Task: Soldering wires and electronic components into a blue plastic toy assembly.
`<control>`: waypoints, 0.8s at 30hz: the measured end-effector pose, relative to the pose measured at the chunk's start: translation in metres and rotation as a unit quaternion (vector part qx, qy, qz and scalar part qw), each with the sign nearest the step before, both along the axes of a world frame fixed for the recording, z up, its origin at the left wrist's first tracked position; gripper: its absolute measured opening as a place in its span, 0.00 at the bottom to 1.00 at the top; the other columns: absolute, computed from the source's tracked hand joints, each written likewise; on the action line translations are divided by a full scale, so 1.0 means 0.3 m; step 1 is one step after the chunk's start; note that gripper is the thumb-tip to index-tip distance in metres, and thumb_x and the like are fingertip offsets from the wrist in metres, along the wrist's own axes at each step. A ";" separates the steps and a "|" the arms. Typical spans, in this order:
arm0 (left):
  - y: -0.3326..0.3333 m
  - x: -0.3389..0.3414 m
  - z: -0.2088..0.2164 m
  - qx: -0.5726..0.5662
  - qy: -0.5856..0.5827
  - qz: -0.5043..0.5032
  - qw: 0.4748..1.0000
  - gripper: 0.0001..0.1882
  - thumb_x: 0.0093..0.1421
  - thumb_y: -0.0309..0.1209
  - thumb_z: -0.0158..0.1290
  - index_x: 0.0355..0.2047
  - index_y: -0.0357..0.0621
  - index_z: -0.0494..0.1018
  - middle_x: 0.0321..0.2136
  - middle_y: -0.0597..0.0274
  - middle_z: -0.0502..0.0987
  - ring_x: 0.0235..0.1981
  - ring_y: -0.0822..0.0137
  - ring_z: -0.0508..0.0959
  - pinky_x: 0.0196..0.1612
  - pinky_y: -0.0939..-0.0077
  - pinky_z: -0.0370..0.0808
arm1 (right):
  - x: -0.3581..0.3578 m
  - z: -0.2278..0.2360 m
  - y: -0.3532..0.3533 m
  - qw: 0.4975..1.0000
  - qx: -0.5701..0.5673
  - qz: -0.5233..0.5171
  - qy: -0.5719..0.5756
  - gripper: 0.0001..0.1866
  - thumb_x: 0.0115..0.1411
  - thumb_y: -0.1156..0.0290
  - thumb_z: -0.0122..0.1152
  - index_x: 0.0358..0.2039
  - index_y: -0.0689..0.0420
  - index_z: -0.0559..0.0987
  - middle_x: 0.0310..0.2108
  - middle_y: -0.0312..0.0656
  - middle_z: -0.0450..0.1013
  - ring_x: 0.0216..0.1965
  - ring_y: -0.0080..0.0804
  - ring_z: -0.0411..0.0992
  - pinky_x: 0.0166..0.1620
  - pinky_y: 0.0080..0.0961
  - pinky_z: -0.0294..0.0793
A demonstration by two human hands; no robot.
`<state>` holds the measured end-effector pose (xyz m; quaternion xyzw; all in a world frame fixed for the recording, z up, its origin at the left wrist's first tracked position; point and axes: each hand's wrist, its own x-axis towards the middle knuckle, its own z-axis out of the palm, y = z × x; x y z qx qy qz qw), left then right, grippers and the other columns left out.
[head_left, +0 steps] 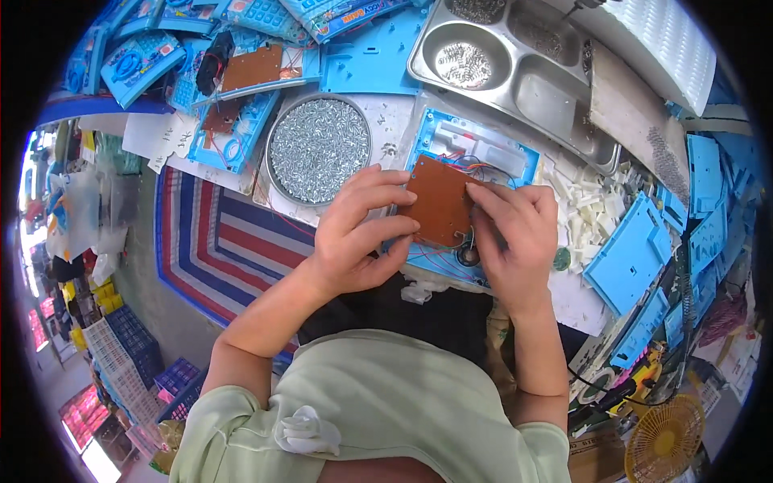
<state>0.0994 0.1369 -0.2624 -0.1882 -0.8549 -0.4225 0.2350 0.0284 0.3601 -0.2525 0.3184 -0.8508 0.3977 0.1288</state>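
Observation:
A brown circuit board lies over the near part of a blue plastic housing, with red and blue wires around it. My left hand holds the board's left edge, fingers along its side. On the opposite edge, the thumb and fingertips of my right hand grip the board near its upper right corner. Beyond the board, a white plastic part sits inside the housing. A small round dark part shows beneath the board's near right corner. The board hides the middle of the housing.
A round tray of small screws stands to the left. A metal compartment tray with small parts is at the back. White plastic pieces and blue panels lie right. Blue assemblies are piled far left, near a striped sheet.

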 end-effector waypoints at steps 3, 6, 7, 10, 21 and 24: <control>0.006 -0.014 0.009 0.008 -0.014 -0.005 1.000 0.16 0.48 0.19 0.63 0.38 0.44 0.80 0.48 0.53 0.79 0.53 0.49 0.80 0.60 0.47 0.72 | 0.004 -0.002 0.015 0.997 -0.065 -0.003 -0.031 0.18 0.47 0.83 0.71 0.41 0.55 0.84 0.38 0.38 0.81 0.38 0.38 0.70 0.43 0.32 0.70; 0.005 -0.011 0.030 -0.009 -0.041 0.001 0.999 0.17 0.49 0.19 0.62 0.40 0.44 0.80 0.50 0.51 0.79 0.52 0.50 0.80 0.61 0.47 0.72 | 0.017 -0.009 0.023 0.988 -0.130 -0.020 -0.082 0.16 0.48 0.84 0.70 0.39 0.58 0.84 0.37 0.37 0.80 0.39 0.36 0.68 0.44 0.29 0.71; 0.004 -0.012 0.031 -0.017 -0.050 0.002 0.999 0.17 0.49 0.18 0.62 0.41 0.44 0.80 0.51 0.51 0.78 0.52 0.50 0.80 0.61 0.46 0.72 | 0.020 -0.012 0.024 0.986 -0.141 -0.025 -0.091 0.16 0.48 0.84 0.70 0.39 0.58 0.84 0.36 0.37 0.80 0.39 0.36 0.68 0.44 0.29 0.71; 0.003 -0.019 0.026 -0.016 -0.050 0.003 0.999 0.17 0.51 0.17 0.60 0.43 0.44 0.80 0.53 0.51 0.78 0.51 0.50 0.80 0.62 0.46 0.71 | 0.023 -0.023 0.021 0.977 -0.174 -0.037 -0.115 0.16 0.48 0.84 0.70 0.39 0.58 0.84 0.35 0.36 0.79 0.40 0.34 0.68 0.43 0.28 0.70; 0.014 -0.018 0.031 0.035 -0.094 -0.003 0.995 0.17 0.53 0.16 0.55 0.44 0.38 0.78 0.54 0.44 0.76 0.56 0.48 0.77 0.61 0.56 0.72 | 0.014 -0.051 0.021 0.978 -0.194 -0.005 -0.078 0.19 0.47 0.84 0.71 0.41 0.56 0.84 0.38 0.35 0.81 0.40 0.35 0.69 0.44 0.29 0.71; 0.029 -0.016 0.042 0.017 -0.106 0.015 0.994 0.20 0.51 0.20 0.61 0.46 0.39 0.77 0.56 0.44 0.75 0.57 0.48 0.76 0.60 0.56 0.72 | 0.015 -0.051 0.022 0.981 -0.181 -0.001 -0.070 0.19 0.47 0.84 0.70 0.42 0.56 0.84 0.39 0.36 0.81 0.39 0.36 0.69 0.44 0.29 0.71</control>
